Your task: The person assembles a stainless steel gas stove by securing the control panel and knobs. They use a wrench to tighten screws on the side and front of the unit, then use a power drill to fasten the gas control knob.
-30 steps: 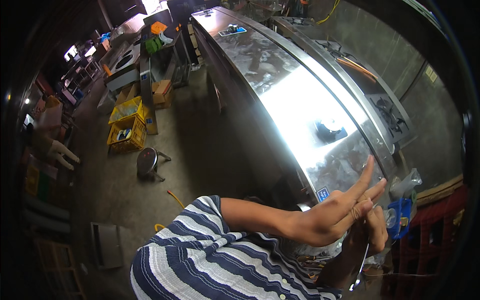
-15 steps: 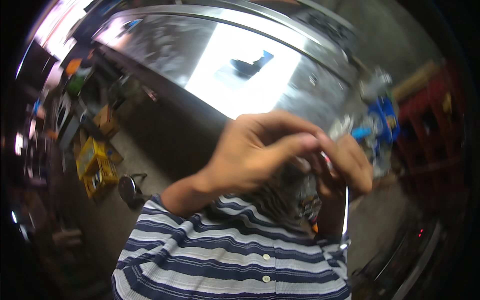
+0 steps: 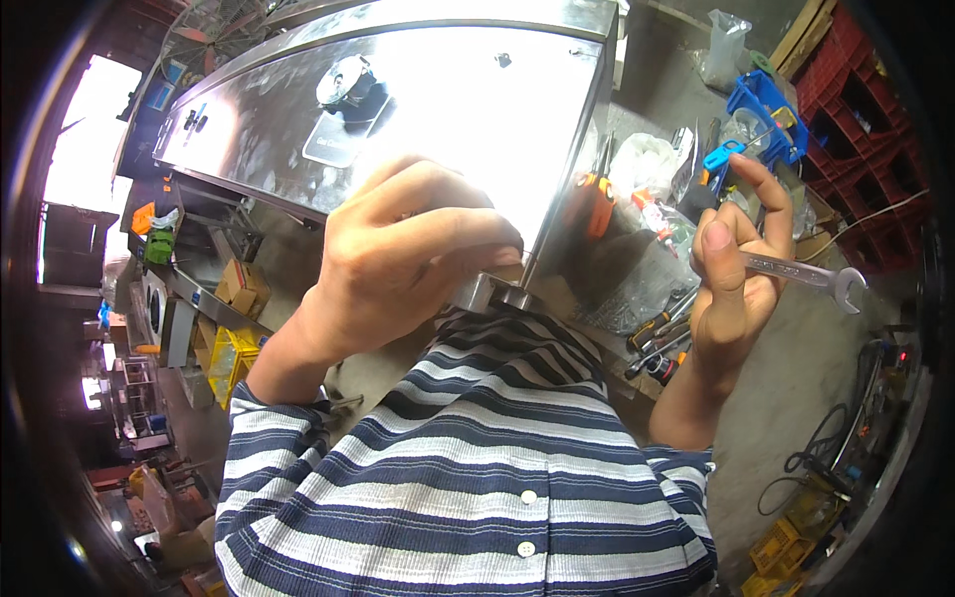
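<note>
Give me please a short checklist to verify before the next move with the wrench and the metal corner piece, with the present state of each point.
1. Wrench is held securely in the right hand: ok, thumb and fingers pinch its shaft.
2. Open jaw of the wrench is free: ok, it sticks out to the right, touching nothing.
3. Left hand rests on the corner bracket of the steel cabinet: ok, fingers curl over it.
4. Bolt or nut is visible: cannot tell, the fingers hide it.
5. Wrench size fits: cannot tell.
6. Spare tools lie near: ok, on the bench below the right hand.
</note>
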### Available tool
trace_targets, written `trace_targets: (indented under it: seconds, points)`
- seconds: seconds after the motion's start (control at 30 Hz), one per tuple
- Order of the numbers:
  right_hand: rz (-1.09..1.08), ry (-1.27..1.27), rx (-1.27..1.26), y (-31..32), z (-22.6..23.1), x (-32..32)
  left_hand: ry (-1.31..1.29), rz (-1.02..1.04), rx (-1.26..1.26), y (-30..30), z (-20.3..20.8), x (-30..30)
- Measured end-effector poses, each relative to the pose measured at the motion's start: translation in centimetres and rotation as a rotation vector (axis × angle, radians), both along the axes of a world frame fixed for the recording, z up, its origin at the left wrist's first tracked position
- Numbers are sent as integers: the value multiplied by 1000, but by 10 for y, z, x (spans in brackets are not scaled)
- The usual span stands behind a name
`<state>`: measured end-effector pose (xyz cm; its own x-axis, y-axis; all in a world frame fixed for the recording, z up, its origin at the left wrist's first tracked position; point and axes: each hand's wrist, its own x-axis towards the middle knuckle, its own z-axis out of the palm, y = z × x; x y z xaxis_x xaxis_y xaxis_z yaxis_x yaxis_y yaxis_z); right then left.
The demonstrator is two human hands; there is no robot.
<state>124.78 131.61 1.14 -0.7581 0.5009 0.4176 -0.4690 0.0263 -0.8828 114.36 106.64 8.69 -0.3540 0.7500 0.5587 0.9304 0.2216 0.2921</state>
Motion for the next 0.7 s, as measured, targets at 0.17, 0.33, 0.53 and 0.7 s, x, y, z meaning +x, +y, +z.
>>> trace_targets:
  seconds: [0.17, 0.33, 0.53, 0.7]
  points:
    - [61, -57, -56, -6, 7, -3, -90, 0, -42, -4, 3, 2]
    - [274, -130, 70, 6, -3, 1, -196, -10, -136, -6, 13, -1]
    - [210, -181, 450, 12, 9, 2, -217, -88, -161, -3, 17, -7]
    - [160, -204, 584, 14, 15, 4, -141, -127, -194, -4, 17, -12]
